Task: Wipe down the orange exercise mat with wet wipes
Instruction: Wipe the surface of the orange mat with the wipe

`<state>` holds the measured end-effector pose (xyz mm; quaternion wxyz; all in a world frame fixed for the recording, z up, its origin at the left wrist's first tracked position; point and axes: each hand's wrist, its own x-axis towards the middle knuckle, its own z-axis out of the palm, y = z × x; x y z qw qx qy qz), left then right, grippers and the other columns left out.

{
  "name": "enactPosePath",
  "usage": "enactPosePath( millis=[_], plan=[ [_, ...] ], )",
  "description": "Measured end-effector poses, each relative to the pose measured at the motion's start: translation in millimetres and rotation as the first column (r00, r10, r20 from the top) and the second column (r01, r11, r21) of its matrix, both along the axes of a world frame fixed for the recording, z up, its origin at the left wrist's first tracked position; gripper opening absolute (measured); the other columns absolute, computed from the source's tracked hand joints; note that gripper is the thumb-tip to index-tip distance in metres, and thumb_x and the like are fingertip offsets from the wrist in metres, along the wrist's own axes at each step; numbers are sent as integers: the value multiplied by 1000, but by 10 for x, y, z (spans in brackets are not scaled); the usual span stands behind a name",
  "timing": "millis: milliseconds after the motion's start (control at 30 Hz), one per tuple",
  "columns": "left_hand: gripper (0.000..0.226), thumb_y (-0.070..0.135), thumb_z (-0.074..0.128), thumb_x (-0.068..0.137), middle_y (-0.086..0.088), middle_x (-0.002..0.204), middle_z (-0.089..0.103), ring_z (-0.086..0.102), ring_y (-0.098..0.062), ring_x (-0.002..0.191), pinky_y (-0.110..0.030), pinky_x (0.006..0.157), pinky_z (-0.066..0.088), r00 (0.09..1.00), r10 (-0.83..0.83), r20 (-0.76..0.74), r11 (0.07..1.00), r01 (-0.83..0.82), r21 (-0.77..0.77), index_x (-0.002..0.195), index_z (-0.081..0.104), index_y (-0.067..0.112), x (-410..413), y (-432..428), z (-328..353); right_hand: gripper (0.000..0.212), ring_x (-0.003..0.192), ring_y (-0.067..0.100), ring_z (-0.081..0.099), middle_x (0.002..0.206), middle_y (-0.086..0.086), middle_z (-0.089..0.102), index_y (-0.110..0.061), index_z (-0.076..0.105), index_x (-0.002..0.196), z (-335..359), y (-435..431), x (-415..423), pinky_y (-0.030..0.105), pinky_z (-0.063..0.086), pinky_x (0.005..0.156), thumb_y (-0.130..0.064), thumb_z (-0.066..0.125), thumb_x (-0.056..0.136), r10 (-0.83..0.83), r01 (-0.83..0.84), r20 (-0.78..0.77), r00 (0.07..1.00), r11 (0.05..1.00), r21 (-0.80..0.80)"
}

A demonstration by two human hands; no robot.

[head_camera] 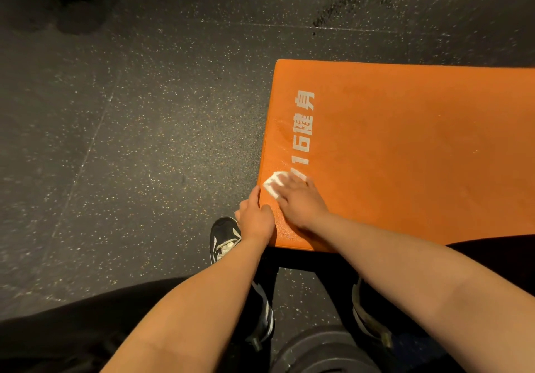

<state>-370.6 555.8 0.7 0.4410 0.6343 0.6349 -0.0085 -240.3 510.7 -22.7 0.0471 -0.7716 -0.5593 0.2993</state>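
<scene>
Pressing the white wipe point(273, 185) under the straight fingers of the right hand point(301, 200) near the orange mat point(405, 152) corner, just ahead of the left hand point(256, 217) braced on its edge — grip unclear — risks bunching the wipe or skidding the mat
</scene>
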Motion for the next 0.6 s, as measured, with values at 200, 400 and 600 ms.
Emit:
enactPosePath(
  millis=[200,400,600],
  plan=[
    [58,31,42,100,0,151,37,29,-26,131,-39,110,25,995,-82,-63,997,82,-3,155,28,43,62,2,2,52,157,22,0,170,3,7,-27,26,160,-13,62,-26,52,1,124,-27,30,108,-229,225,-30,973,970,-91],
    [55,29,40,101,-1,155,35,29,-27,133,-39,113,23,994,-95,-54,995,94,-21,153,31,44,82,2,-79,48,156,20,5,169,-2,17,-31,38,155,-24,77,37,50,-1,123,-25,33,108,-38,36,-70,997,999,-35],
    [56,35,44,101,-5,156,32,30,-30,139,-44,118,21,985,-148,-86,989,149,10,154,31,38,181,106,-107,57,156,22,-9,170,3,-4,-21,13,162,-96,52,265,51,0,124,-29,27,108,-462,465,61,885,863,-198]
  ],
)
